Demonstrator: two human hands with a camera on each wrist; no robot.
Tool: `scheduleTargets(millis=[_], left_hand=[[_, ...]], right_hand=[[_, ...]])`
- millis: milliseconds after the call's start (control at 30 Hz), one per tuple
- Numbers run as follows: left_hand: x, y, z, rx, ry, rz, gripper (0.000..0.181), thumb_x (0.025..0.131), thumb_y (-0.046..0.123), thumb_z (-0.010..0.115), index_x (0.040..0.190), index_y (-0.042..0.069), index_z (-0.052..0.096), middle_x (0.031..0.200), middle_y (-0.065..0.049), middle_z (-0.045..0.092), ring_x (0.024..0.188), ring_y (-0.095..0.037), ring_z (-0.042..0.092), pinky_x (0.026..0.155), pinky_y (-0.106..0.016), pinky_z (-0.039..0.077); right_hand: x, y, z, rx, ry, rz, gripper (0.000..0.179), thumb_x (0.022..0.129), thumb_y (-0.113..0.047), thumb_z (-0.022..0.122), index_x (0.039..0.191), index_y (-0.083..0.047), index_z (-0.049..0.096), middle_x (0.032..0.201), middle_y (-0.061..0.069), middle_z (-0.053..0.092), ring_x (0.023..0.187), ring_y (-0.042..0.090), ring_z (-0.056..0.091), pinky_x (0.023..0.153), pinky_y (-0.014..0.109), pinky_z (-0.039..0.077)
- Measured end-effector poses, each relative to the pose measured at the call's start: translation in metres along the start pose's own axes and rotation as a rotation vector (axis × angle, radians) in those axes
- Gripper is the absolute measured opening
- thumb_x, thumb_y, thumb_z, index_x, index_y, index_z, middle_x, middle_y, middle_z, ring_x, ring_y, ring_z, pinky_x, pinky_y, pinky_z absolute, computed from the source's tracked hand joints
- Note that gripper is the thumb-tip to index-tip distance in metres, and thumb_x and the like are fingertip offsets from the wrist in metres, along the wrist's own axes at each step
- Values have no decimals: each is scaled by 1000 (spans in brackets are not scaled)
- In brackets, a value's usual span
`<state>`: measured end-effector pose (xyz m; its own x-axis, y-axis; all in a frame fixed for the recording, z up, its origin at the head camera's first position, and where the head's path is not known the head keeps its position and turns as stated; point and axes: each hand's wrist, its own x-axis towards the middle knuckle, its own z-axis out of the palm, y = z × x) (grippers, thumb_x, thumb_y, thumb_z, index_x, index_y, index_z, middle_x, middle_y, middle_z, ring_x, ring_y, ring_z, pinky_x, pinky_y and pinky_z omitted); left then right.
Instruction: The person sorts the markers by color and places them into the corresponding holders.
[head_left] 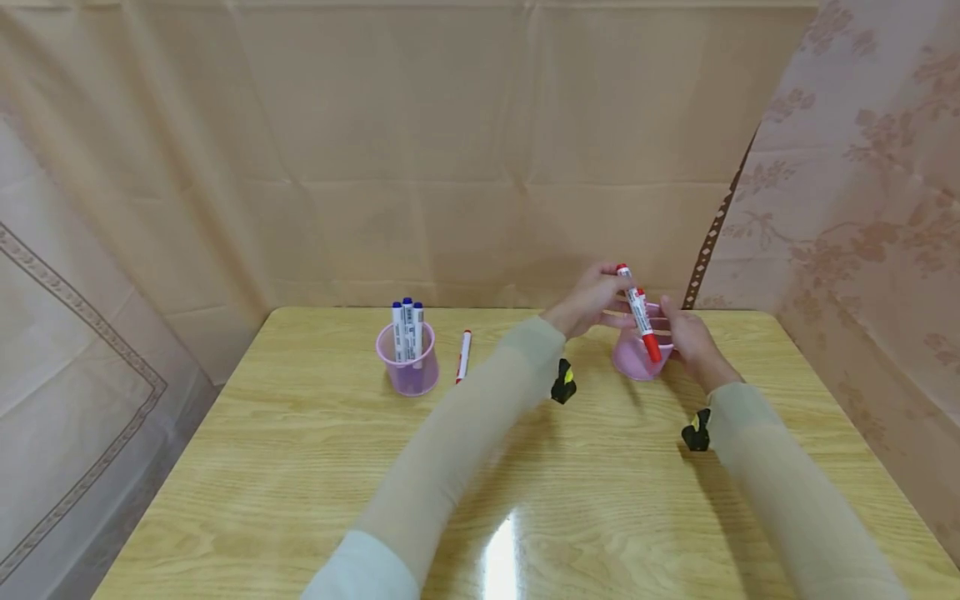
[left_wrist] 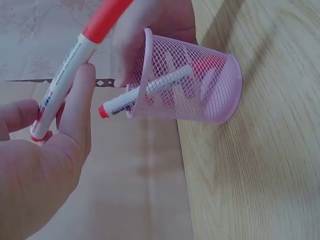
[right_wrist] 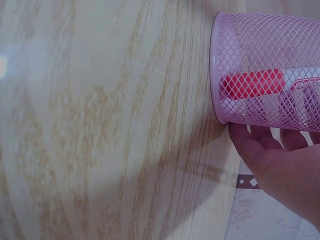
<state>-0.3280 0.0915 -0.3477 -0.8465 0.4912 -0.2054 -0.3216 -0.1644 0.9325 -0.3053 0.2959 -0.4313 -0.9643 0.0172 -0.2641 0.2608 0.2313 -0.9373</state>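
Note:
Over the right-hand pink mesh cup point(head_left: 632, 360), my left hand point(head_left: 587, 302) pinches a white marker with red ends point(head_left: 639, 312) between thumb and fingers. Its longer red cap slants down toward the cup's mouth in the head view. My right hand point(head_left: 696, 348) grips that cup from the right, fingers behind it and showing through the mesh. Inside leans another red marker point(left_wrist: 170, 82), cap at the bottom and its other end sticking out past the rim in the left wrist view. The right wrist view shows its red cap point(right_wrist: 257, 84) through the mesh.
On the left of the wooden table point(head_left: 300, 450) stands a second pink cup point(head_left: 412, 383) with several blue-ended markers point(head_left: 408, 327) upright in it. Beside it a red marker point(head_left: 464, 353) lies on the table, partly hidden by my left sleeve. A beige curtain point(head_left: 375, 167) hangs behind.

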Motion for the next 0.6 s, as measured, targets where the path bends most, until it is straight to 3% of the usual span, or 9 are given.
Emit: scheduleTargets(millis=[133,300,600], left_hand=[[1,1,2,-58,27,31,10,103,6,55,112,7,51,92,-14,62,85,-30,65,88,-52,57],[1,0,4,-122,76,79,15,105,13,55,117,10,47,90,-10,58,84,-29,65,89,-53,57],[0,-3,0,-114,127,153,27,105,22,58,126,11,46,100,-9,57,85,-23,63,84,-51,59]], right_hand=[[0,0,0,6,5,1,81,106,-60,20,157,3,28,150,25,36,97,10,55,80,24,52],[1,0,1,7,3,14,82,105,-62,19,158,0,27,155,28,32,108,14,50,83,26,50],[1,-2,3,5,13,26,82,105,-63,19,158,-1,27,157,27,30,109,15,50,85,27,49]])
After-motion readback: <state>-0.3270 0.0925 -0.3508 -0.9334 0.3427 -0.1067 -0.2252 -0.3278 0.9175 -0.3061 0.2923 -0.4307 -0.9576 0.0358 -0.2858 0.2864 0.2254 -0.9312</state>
